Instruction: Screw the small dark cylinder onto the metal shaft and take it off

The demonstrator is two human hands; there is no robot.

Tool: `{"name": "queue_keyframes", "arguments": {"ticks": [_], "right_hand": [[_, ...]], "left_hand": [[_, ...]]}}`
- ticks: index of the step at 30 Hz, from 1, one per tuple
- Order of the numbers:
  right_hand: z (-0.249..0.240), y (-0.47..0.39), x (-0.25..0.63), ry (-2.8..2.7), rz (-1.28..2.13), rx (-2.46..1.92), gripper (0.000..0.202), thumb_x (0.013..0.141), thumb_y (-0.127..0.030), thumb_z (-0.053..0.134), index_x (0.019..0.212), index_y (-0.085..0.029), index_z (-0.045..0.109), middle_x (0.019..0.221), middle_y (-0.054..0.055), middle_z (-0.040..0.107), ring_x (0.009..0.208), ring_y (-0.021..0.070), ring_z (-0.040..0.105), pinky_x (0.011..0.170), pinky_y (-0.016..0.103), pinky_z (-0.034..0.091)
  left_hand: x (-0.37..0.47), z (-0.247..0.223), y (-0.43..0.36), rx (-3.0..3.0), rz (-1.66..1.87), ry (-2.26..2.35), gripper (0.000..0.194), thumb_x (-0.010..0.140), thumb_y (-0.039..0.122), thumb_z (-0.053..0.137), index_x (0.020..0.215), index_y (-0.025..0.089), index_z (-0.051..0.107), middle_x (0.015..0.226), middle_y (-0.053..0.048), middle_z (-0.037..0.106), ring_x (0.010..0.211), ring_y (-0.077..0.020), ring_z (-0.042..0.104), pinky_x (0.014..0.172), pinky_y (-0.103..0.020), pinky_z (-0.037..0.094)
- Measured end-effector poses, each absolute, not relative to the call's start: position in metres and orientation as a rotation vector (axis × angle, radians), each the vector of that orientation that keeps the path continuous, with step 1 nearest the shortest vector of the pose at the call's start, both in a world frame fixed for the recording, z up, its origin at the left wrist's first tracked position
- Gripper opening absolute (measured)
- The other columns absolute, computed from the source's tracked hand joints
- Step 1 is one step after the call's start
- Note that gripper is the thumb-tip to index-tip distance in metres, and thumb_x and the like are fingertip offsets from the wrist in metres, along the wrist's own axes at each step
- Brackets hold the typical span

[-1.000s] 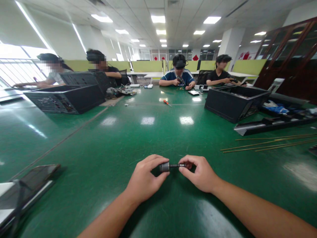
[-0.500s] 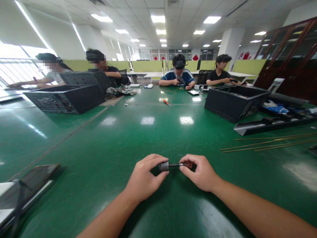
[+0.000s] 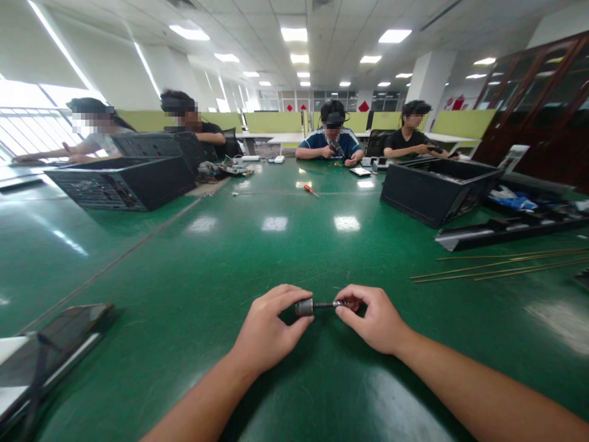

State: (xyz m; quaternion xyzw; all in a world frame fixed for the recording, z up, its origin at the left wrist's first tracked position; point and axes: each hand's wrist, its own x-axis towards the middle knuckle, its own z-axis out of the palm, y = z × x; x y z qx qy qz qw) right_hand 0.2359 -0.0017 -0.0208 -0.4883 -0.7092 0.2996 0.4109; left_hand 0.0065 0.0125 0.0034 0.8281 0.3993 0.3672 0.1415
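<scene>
Gleaming bench (image 3: 276, 252): was green, under office lights (image 3: 293, 35).
Left hand (image 3: 269, 325): pinched metal tool (image 3: 304, 307) by its thick end.
Right hand (image 3: 378, 319): pinched its thin end.
Axis: ran crosswise between them, thick end leftward.

Open-plan office (image 3: 285, 132) — green worktable (image 3: 257, 252), partitions (image 3: 271, 122), ceiling lights (image 3: 294, 35), seemingly glass-fronted cabinets (image 3: 543, 104)

The shiny green table (image 3: 230, 245) carried two black metal computer cases (image 3: 170, 181) – also one orange-handled screwdriver (image 3: 308, 188).
</scene>
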Motion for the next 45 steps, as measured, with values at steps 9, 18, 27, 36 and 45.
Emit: {"name": "queue_keyframes", "arguments": {"ticks": [9, 18, 27, 36, 45], "right_hand": [[-0.021, -0.002, 0.237, -1.79, 0.758, -1.229, 0.011, 0.082, -0.023, 0.063, 0.087, -0.018, 0.072, 0.07, 0.002, 0.067, 0.065, 0.0152, 0.06, 0.063, 0.026, 0.047], [-0.021, -0.001, 0.237, -1.777, 0.766, -1.225, 0.011, 0.082, -0.023, 0.063, 0.087, -0.017, 0.071, 0.07, 0.002, 0.067, 0.064, 0.0147, 0.06, 0.063, 0.025, 0.047], [-0.022, -0.001, 0.237, -1.746, 0.774, -1.234, 0.012, 0.081, -0.024, 0.064, 0.086, -0.016, 0.071, 0.069, 0.001, 0.066, 0.064, 0.0143, 0.058, 0.063, 0.025, 0.046], [-0.025, 0.0, 0.238, -1.763, 0.782, -1.236, 0.012, 0.081, -0.025, 0.064, 0.087, -0.016, 0.072, 0.071, 0.002, 0.067, 0.065, 0.0147, 0.06, 0.066, 0.026, 0.046], [-0.023, -0.002, 0.235, -1.786, 0.805, -1.17, 0.012, 0.08, -0.023, 0.065, 0.087, -0.017, 0.072, 0.071, 0.002, 0.067, 0.065, 0.014, 0.06, 0.066, 0.025, 0.047]], "left_hand": [[0.006, 0.005, 0.012, 2.403, 1.054, 1.165, 0.025, 0.076, 0.019, 0.073, 0.1, 0.023, 0.073, 0.097, -0.004, 0.074, 0.088, -0.0184, 0.07, 0.082, -0.032, 0.057], [0.005, 0.004, 0.014, 2.396, 1.048, 1.174, 0.027, 0.075, 0.018, 0.074, 0.101, 0.024, 0.073, 0.098, -0.003, 0.074, 0.09, -0.0185, 0.069, 0.084, -0.031, 0.056], [0.003, 0.005, 0.014, 2.377, 1.021, 1.195, 0.025, 0.076, 0.02, 0.073, 0.101, 0.025, 0.073, 0.098, -0.002, 0.074, 0.09, -0.0172, 0.069, 0.084, -0.029, 0.055], [-0.015, 0.008, 0.035, 2.229, 1.092, 1.371, 0.033, 0.084, 0.039, 0.066, 0.112, 0.022, 0.064, 0.107, -0.006, 0.073, 0.099, -0.0216, 0.069, 0.093, -0.036, 0.051], [-0.11, 0.03, 0.067, 1.993, 0.967, 2.114, 0.049, 0.088, 0.054, 0.047, 0.114, 0.013, 0.054, 0.104, -0.012, 0.072, 0.099, -0.0316, 0.068, 0.09, -0.047, 0.052]]}}
